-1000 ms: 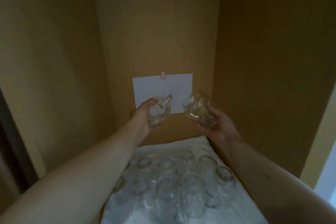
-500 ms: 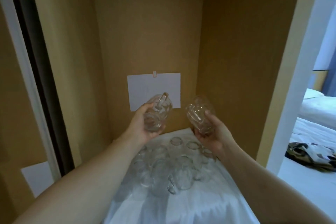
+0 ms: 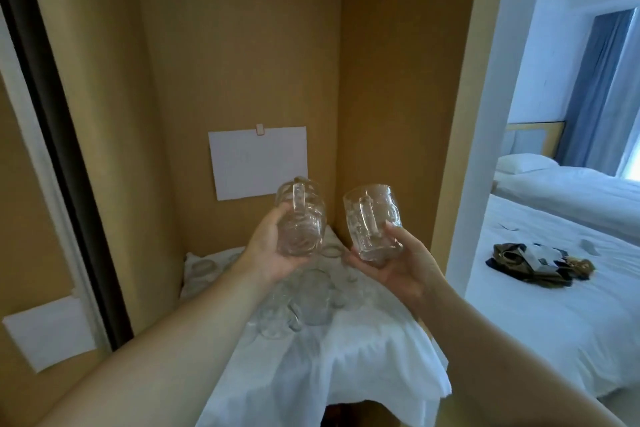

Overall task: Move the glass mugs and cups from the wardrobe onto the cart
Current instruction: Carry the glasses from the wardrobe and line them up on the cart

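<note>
Each hand grips a clear dimpled glass mug: left hand (image 3: 273, 253) on the left mug (image 3: 300, 218), right hand (image 3: 398, 263) on the right mug (image 3: 374, 222), above the rumpled white cloth (image 3: 346, 364) in the tan wooden wardrobe (image 3: 242, 45); white bed (image 3: 554, 305) beyond.

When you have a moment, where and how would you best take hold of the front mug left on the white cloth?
Probably by the handle of the front mug, coming from the near open side of the white cloth. It stands at the cluster's front edge and its handle seems to face outward; the other glasses crowd behind it.
</note>
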Demonstrator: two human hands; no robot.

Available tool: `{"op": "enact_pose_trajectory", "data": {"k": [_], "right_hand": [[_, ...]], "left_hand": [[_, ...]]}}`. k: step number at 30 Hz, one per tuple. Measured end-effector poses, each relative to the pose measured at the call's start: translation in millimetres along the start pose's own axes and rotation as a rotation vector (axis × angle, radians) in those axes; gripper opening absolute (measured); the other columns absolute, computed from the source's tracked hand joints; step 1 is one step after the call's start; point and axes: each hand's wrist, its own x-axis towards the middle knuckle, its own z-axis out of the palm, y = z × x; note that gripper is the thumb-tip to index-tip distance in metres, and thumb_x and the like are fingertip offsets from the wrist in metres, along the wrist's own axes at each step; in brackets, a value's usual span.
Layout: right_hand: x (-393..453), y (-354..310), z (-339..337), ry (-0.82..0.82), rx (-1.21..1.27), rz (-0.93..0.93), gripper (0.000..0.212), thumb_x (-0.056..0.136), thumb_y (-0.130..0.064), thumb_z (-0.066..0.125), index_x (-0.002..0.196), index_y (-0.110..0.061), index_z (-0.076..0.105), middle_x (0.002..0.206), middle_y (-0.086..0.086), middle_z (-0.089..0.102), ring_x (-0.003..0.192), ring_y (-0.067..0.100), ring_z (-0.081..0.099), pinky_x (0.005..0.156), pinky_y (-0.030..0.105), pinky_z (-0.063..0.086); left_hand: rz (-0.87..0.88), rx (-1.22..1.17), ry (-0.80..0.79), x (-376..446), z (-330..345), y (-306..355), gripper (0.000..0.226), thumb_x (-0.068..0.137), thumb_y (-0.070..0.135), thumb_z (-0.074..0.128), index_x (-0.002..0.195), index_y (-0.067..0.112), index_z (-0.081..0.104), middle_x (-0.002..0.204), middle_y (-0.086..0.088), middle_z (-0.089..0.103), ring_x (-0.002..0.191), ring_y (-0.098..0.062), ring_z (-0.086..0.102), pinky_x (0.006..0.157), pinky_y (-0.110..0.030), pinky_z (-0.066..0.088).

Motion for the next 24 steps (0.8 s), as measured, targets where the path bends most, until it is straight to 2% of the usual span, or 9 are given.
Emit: {"op": "enact_pose_trajectory", "data": {"k": [3,5,7,9,11,14,16,20,24], "right_hand": [[-19.5,-17.8,-7.8,-0.021,-0.044,0.027,0.035,0.078,-0.017,0.083,0.108,-0.009,0.068,0.117,0.021,0.068,0.11,0.04,0.067,0.095,0.06,0.052],[-33.2,-31.9,-15.9,-0.015,-0.05,0.042,0.046,0.078,-0.018,0.08,0.121,-0.01,0.064,0.127,0.018,0.064,0.119,0.036,0.064,0.1,0.056,0.051],[-49.7,-46.3,-27.1,-0.017,-0.043,0.045,0.058,0.076,-0.015,0.083,0.129,-0.01,0.06,0.134,0.019,0.059,0.131,0.037,0.056,0.107,0.057,0.045],[-68.6,-60.1,-39.0,-0.025,-0.054,0.027,0.066,0.07,-0.014,0.088,0.129,-0.007,0.061,0.13,0.02,0.061,0.125,0.038,0.059,0.105,0.059,0.046],[-87.4,-74.1,-51.5,-0.05,-0.059,0.028,0.057,0.075,-0.018,0.085,0.126,-0.005,0.065,0.127,0.02,0.063,0.116,0.037,0.064,0.101,0.057,0.05],[-113.8,-97.1,-74.2,-0.007,-0.027,0.034,0.039,0.092,-0.024,0.067,0.126,-0.004,0.065,0.134,0.021,0.059,0.125,0.039,0.058,0.109,0.057,0.042],[-128.9,-113.7,-87.8,0.049,-0.008,0.026,0.044,0.093,-0.027,0.065,0.13,-0.003,0.061,0.138,0.023,0.056,0.127,0.041,0.055,0.111,0.058,0.04],[-162.4,-146.6,-119.7,0.12,-0.005,-0.044,0.066,0.09,-0.028,0.071,0.148,-0.006,0.048,0.146,0.024,0.051,0.122,0.043,0.057,0.101,0.062,0.049],[-198.7,-178.1,-158.8,0.187,-0.003,-0.111,0.069,0.087,-0.027,0.074,0.147,-0.004,0.048,0.128,0.025,0.061,0.113,0.043,0.062,0.097,0.061,0.051]], "left_hand": [[0.009,0.015,0.01,-12.0,16.9,-12.4,0.073,0.062,0.034,0.089,0.125,0.006,0.066,0.115,-0.021,0.073,0.093,-0.036,0.074,0.088,-0.054,0.057],[0.009,0.019,0.009,-21.4,31.8,-23.8,0.07,0.069,0.037,0.087,0.127,0.005,0.066,0.12,-0.017,0.07,0.096,-0.033,0.069,0.088,-0.052,0.057],[0.002,0.044,-0.006,-29.3,49.9,-38.1,0.055,0.082,0.043,0.079,0.123,0.008,0.068,0.111,-0.015,0.069,0.087,-0.03,0.067,0.083,-0.05,0.056],[-0.009,0.079,-0.01,-36.1,70.2,-53.8,0.043,0.089,0.047,0.071,0.113,0.012,0.069,0.097,-0.012,0.069,0.08,-0.028,0.064,0.08,-0.049,0.053],[-0.037,0.082,0.001,-44.3,92.7,-70.4,0.037,0.091,0.048,0.068,0.103,0.013,0.067,0.08,-0.008,0.068,0.068,-0.024,0.064,0.07,-0.039,0.055],[-0.09,0.028,-0.052,-56.3,125.3,-95.8,0.03,0.095,0.044,0.064,0.094,0.014,0.063,0.063,-0.003,0.064,0.047,-0.017,0.062,0.047,-0.024,0.051],[-0.099,0.023,-0.108,-60.4,146.4,-113.9,0.029,0.096,0.042,0.062,0.101,0.013,0.065,0.074,-0.004,0.068,0.056,-0.019,0.067,0.052,-0.026,0.054],[-0.127,0.03,-0.217,-65.0,189.1,-151.8,0.038,0.096,0.044,0.059,0.118,0.014,0.066,0.092,-0.006,0.071,0.074,-0.023,0.069,0.068,-0.034,0.056],[-0.2,0.083,-0.281,-64.6,234.1,-188.3,0.063,0.08,0.052,0.071,0.124,0.008,0.063,0.096,-0.014,0.071,0.073,-0.029,0.071,0.067,-0.038,0.056]]}}
